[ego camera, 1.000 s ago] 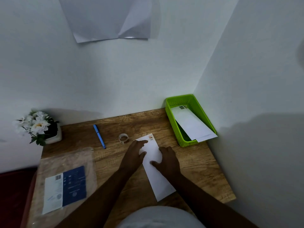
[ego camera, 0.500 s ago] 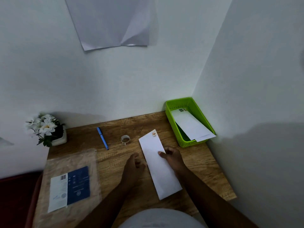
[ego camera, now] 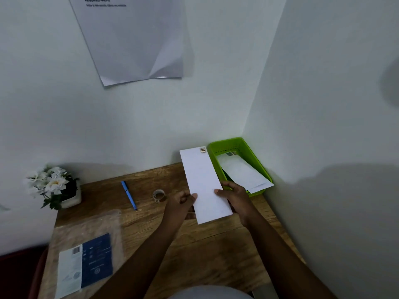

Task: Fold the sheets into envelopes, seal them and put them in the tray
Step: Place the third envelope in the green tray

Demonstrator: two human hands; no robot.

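Note:
A long white envelope with a small stamp at its far corner is held up off the wooden table, tilted toward the back wall. My left hand pinches its left edge with the thumb on top. My right hand grips its right edge, thumb on the face and fingers behind. Just to the right stands the green tray in the table's back right corner, with other white envelopes lying in it and sticking out over its front rim.
A roll of tape and a blue pen lie on the wooden table behind my left hand. A potted white flower stands at the back left. A clear plastic packet with a blue card lies front left. Walls close the back and right.
The envelope has been lifted from the table and carried up and right toward the tray. My left hand, off it half a second ago, now pinches its left edge.

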